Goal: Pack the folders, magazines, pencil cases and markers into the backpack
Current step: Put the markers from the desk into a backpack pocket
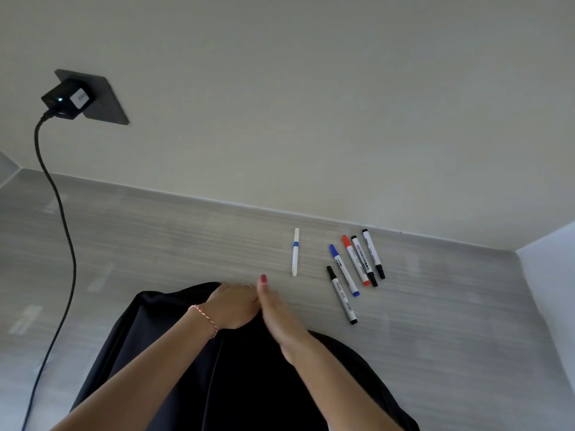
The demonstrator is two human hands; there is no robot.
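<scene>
The head view looks down on a pale grey, wood-grained table [155,244] set against a plain wall. At the far left, a black charger [67,99] sits in a dark wall socket, and its cable [62,213] trails down across the table.

Near the middle, a black backpack [174,353] lies flat on the table, near the person. Its cloth looks soft and limp, so I'd expect it to sag and fold unless its mouth is held open by the top edge. The left hand [231,306], a red-and-white thread bracelet [203,318] at its wrist, grips that top edge with curled fingers. Just beside it, touching, the right hand [277,309] is blurred, its fingers straight and pressed together, holding nothing that I can see.

Farther right, a slim white pen with a blue band [295,251] lies alone. Then comes a loose fan of five markers [354,269], with white barrels and black, blue and red caps. They look light, stiff and smooth, and likely to roll. I'd pinch each at mid-barrel, or gather several at once.

No folders, magazines or pencil cases show.
</scene>
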